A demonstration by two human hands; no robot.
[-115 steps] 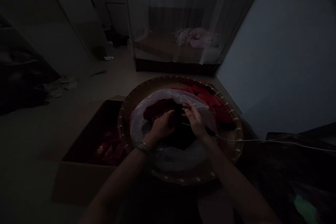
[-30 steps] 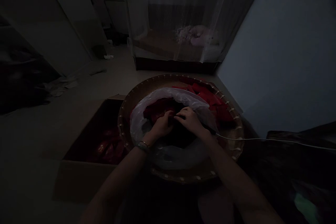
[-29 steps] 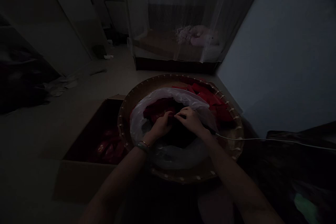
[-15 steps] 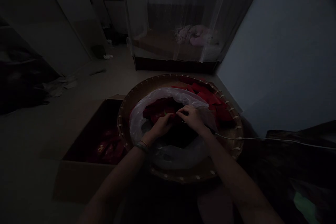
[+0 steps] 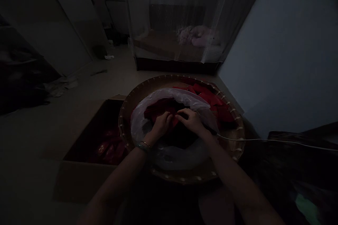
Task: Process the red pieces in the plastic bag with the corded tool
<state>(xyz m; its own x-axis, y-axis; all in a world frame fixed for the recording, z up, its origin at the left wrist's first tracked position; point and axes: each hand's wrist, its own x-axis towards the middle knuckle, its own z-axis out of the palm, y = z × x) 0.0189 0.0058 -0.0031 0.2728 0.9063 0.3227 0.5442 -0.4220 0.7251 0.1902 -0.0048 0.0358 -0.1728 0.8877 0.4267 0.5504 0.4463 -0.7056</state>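
Note:
In a dim room a round woven basket tray (image 5: 137, 95) lies on the floor before me. A clear plastic bag (image 5: 139, 119) with red pieces (image 5: 155, 107) in it sits open on the tray. My left hand (image 5: 161, 123), with bangles at the wrist, has its fingers curled on a red piece inside the bag. My right hand (image 5: 192, 120) meets it from the right, fingers bent and pinched at the same spot. More red pieces (image 5: 216, 103) are heaped on the far right of the tray.
An open cardboard box (image 5: 79, 179) with red packets (image 5: 105, 147) stands left of the tray. A thin white cable (image 5: 264, 140) runs right from the tray. A netted bed (image 5: 179, 42) stands behind; a wall (image 5: 285, 59) rises on the right.
My right hand, raised with spread fingers 3.8 s ago, has come down and closed against the left. Since then both hands only shift slightly at the same spot.

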